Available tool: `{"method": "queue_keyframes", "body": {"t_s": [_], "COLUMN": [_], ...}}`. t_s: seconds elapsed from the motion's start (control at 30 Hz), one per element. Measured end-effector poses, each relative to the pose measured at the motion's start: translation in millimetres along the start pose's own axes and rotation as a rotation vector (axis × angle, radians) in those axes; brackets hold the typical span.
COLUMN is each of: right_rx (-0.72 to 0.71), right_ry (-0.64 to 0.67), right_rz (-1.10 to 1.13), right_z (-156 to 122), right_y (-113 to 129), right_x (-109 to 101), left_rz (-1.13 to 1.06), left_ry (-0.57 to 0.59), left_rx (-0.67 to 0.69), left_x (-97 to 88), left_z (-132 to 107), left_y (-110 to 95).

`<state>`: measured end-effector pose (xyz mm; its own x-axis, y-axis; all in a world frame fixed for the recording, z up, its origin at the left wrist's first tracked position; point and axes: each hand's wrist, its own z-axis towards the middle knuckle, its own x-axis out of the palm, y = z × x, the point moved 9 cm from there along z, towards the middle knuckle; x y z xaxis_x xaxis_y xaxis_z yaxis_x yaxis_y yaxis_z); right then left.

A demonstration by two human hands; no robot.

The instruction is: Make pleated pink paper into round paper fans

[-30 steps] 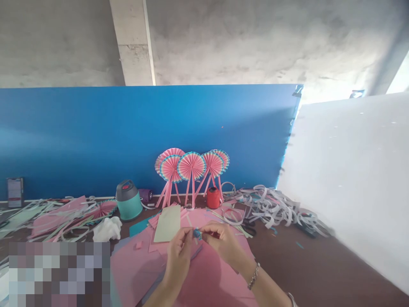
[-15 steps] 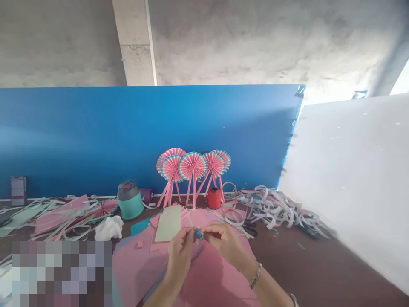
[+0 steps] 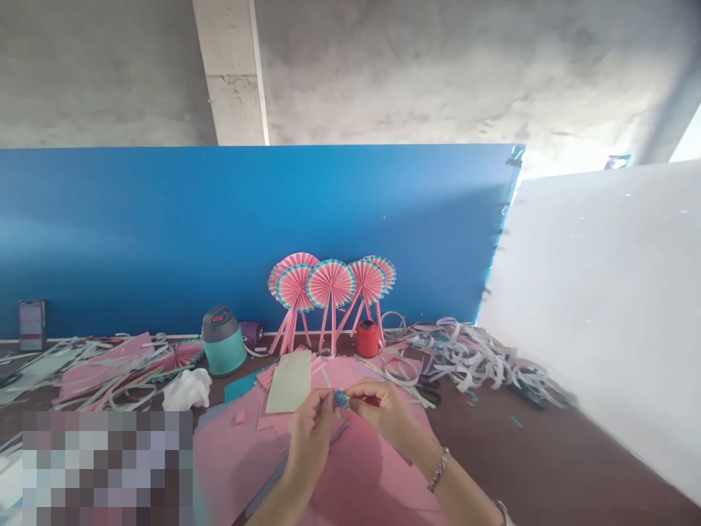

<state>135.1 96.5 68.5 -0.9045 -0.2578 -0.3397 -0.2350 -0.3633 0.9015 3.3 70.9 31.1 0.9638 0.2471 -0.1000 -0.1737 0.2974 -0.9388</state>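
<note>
Above the pink paper sheets (image 3: 366, 467), a small folded blue paper piece (image 3: 342, 399) sits between my two hands. My left hand (image 3: 313, 427) pinches it from the left with thumb and forefinger. From the right, the fingertips of my right hand (image 3: 386, 413) are closed on its other side, and a bracelet circles that wrist. Something red shows beneath the right fingers, too hidden to name. A pale green sheet (image 3: 290, 383) lies just beyond my left hand.
Several pink pleated paper fans (image 3: 331, 283) lean against the blue partition (image 3: 164, 226). A red thread spool (image 3: 367, 340) stands before them. A teal and grey container (image 3: 223, 347) and crumpled white tissue (image 3: 187, 389) are left; curled paper strips (image 3: 465, 354) are heaped right.
Almost nothing differs. The blue piece has turned slightly between my fingertips, while both hands stay in place.
</note>
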Motion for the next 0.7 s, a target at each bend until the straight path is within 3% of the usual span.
{"method": "queue_keyframes", "body": {"t_s": [0.7], "right_rx": [0.006], "right_ry": [0.015], "right_rz": [0.008], "right_z": [1.5], "right_y": [-3.3], "right_x": [-0.2], "left_rz": [0.047], "left_ry": [0.084], "left_rx": [0.042], "left_x": [2.6], "left_z": [0.3], "left_y": [-9.8]}}
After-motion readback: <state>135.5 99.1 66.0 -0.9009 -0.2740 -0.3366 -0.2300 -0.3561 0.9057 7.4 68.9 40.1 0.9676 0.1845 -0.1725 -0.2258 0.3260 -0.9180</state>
